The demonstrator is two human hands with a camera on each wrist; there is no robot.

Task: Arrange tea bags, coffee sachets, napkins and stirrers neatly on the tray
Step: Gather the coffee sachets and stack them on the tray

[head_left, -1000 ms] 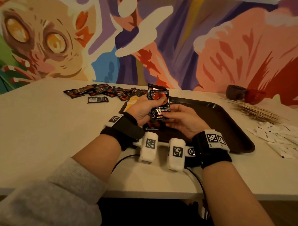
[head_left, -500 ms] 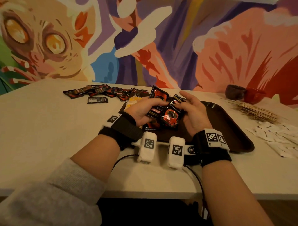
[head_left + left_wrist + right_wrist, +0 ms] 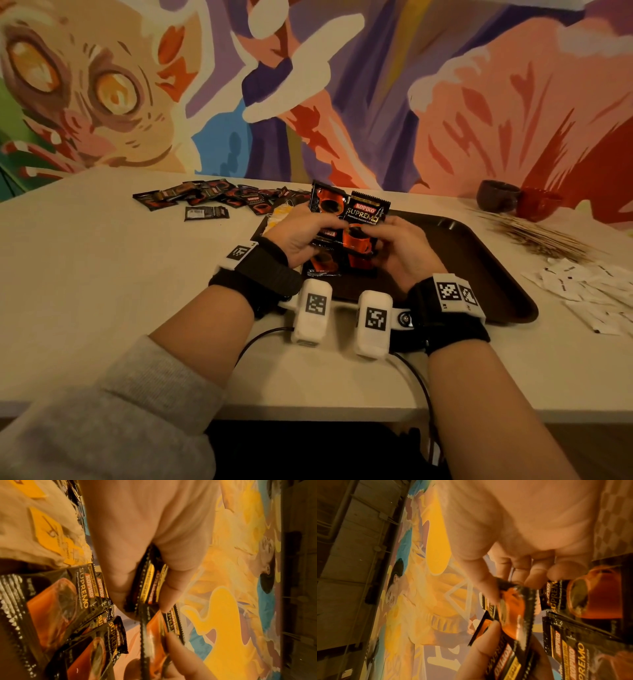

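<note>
Both hands hold black-and-orange coffee sachets (image 3: 365, 213) upright over the left part of the dark brown tray (image 3: 479, 260). My left hand (image 3: 327, 229) grips a small stack of coffee sachets (image 3: 148, 584) between thumb and fingers. My right hand (image 3: 371, 238) pinches the front coffee sachet (image 3: 513, 608) by its edge, next to the left thumb. More sachets (image 3: 325, 265) lie flat on the tray below the hands. Yellow-tagged tea bags (image 3: 279, 216) sit at the tray's far left corner, partly hidden by my left hand.
A loose pile of sachets (image 3: 212, 197) lies on the table at the back left. Wooden stirrers (image 3: 534, 236) and white napkin packets (image 3: 589, 284) lie right of the tray. Two cups (image 3: 498, 195) stand by the mural wall.
The stack held upright a second ago tipped and splayed between the hands. Now the sachets stand upright again, fanned into two, with the right hand pinching the front one.
</note>
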